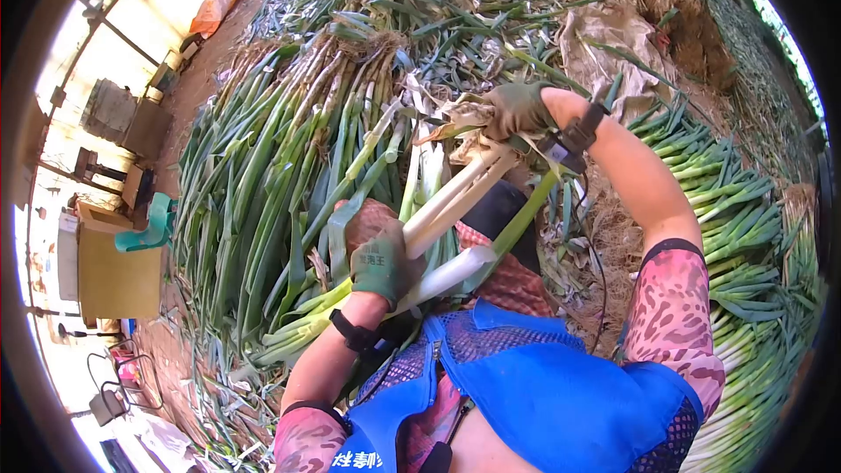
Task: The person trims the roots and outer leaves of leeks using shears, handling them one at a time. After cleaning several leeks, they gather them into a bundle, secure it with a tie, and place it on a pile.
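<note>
Left hand (pixel 378 261): gloved in green, fist wrapped around the lower part of a small bunch of leek stalks (pixel 451 201), near the person's chest.
Right hand (pixel 517 109): gloved too, clenched on the far end of the same stalks, where dry husk and root (pixel 455 116) hang loose between its fingers.
Leeks in hand: a few long white shafts, held slanting from near left to far right; their white parts look clean and bare, while the far end under the right glove carries brown, papery skin.
Done so far, by the look of it: the shafts in hand appear mostly stripped; a stack of green leeks (pixel 736 210) lies in an orderly row to the right, tops aligned, which I judge to be finished ones.
Left to do, by the look of it: a large heap of leeks (pixel 280 149) with dry, rooty ends sits at far left, and it seems untrimmed; it is far bigger than what is held.
Ground: straw-like trimmings (pixel 613 245) lie just beside the right forearm.
Surroundings: a wooden crate (pixel 114 276) and a teal stool (pixel 149 228) stand well apart at the left edge.
</note>
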Tool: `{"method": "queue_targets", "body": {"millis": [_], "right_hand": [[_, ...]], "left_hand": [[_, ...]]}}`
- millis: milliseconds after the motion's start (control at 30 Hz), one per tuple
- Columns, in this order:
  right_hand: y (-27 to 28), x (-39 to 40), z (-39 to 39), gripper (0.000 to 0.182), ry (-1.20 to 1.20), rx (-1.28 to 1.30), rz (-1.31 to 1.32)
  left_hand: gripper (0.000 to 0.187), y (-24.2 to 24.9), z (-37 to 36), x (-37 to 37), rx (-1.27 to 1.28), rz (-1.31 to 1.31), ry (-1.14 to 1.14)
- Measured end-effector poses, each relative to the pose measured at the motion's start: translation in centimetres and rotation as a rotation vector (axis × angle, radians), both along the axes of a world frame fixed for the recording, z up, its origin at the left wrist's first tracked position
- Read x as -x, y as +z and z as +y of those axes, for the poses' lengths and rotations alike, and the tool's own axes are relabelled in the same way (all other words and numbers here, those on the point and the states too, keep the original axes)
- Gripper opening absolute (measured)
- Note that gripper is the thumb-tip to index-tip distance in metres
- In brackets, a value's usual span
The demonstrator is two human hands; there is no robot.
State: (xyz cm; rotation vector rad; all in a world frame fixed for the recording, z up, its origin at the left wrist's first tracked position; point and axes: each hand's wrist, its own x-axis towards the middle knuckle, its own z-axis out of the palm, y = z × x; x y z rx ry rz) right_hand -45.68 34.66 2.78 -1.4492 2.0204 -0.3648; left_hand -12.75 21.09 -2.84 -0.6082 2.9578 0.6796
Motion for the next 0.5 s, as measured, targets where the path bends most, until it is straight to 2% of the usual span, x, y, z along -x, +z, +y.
{"method": "queue_targets", "body": {"millis": [67, 167, 233, 300, 367, 433, 500], "right_hand": [[1.3, -2.5, 0.9, 0.038, -0.213, 0.131, -0.077], [0.0, -2.6, 1.2, 0.037, -0.189, 0.205, 0.111], [0.0, -2.1, 2.0, 0.035, -0.239, 0.342, -0.137], [0.5, -1.7, 3.0, 0.029, -0.105, 0.590, -0.175], [0.3, -0.8, 3.9, 0.027, -0.108, 0.908, -0.629], [0.4, 0.2, 5.5, 0.030, -0.155, 1.008, -1.055], [0.9, 0.8, 7.1, 0.040, -0.088, 1.005, -1.399]], "left_hand": [[0.037, -0.1, 0.0, 0.0, -0.028, -0.012, 0.011], [0.040, 0.8, -0.1, 0.5, -0.034, -0.064, -0.010], [0.042, 2.0, -0.2, 0.6, -0.067, -0.104, 0.015], [0.045, 2.3, -0.5, 0.4, -0.119, -0.096, 0.044], [0.047, 2.3, -0.8, 0.1, -0.183, -0.036, 0.072], [0.049, 0.6, -1.7, 0.2, -0.186, 0.082, 0.058], [0.049, 1.2, -1.9, 0.2, -0.246, 0.137, 0.085]]}}
